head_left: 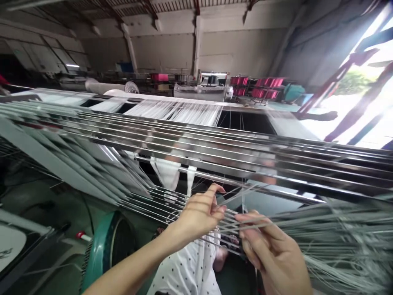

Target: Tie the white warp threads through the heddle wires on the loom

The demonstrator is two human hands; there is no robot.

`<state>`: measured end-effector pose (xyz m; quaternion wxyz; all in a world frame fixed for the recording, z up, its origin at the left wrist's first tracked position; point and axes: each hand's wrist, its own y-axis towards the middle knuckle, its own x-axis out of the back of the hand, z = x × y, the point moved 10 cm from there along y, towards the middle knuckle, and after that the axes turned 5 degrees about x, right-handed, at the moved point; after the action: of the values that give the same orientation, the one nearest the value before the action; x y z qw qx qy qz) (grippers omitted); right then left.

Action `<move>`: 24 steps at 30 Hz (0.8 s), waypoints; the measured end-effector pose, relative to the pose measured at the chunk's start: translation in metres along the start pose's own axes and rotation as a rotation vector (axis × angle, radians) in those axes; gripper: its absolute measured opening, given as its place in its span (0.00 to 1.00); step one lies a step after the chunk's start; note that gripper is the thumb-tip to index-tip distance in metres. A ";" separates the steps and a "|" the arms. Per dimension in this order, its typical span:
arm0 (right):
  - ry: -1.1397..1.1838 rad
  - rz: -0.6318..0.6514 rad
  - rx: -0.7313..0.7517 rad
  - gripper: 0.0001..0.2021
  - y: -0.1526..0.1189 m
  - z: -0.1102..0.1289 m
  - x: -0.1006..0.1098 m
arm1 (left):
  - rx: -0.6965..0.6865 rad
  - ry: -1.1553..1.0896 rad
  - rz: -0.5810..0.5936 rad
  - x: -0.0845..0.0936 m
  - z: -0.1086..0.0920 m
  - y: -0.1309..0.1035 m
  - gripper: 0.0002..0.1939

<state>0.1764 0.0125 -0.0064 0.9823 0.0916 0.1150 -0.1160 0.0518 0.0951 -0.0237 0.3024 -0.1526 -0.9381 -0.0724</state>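
My left hand [201,209] is over the lower metal rods at the centre, its index finger stretched up and the other fingers curled. What it holds, if anything, is too small to tell. My right hand [270,250] is to its right, thumb and fingers pinched round thin pale strands [258,221]. More strands cross between the two hands. Above them run long horizontal metal bars [215,143] of a frame. Strips of white cloth [167,172] hang from a bar left of my hands.
Dense grey-green heddle strands [344,233] fill the right side. White warp threads [181,112] stretch behind the bars. A green round machine part [100,246] stands at lower left. Slanted pale panels [61,164] lie on the left. Pink spools [270,84] are far back.
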 end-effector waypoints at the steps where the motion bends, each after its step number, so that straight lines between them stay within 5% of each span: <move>1: -0.003 -0.031 -0.005 0.10 -0.001 0.001 -0.002 | -0.006 0.003 -0.002 0.000 0.000 -0.001 0.19; 5: -0.102 -0.043 0.038 0.09 -0.003 0.006 -0.006 | -0.009 0.019 -0.018 0.002 0.000 -0.003 0.19; 11: -0.275 0.103 0.177 0.07 0.002 0.014 -0.009 | -0.005 0.027 -0.036 0.002 0.000 -0.002 0.19; 17: -0.042 -0.040 0.004 0.10 0.000 0.003 -0.007 | -0.005 0.017 -0.033 0.001 0.001 -0.002 0.18; 24: -0.171 0.059 0.204 0.08 -0.001 0.010 -0.004 | 0.011 0.004 -0.060 0.001 0.003 0.001 0.20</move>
<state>0.1748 0.0104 0.0042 0.9771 0.1843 0.0155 -0.1056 0.0500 0.0974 -0.0251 0.3027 -0.1229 -0.9420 -0.0765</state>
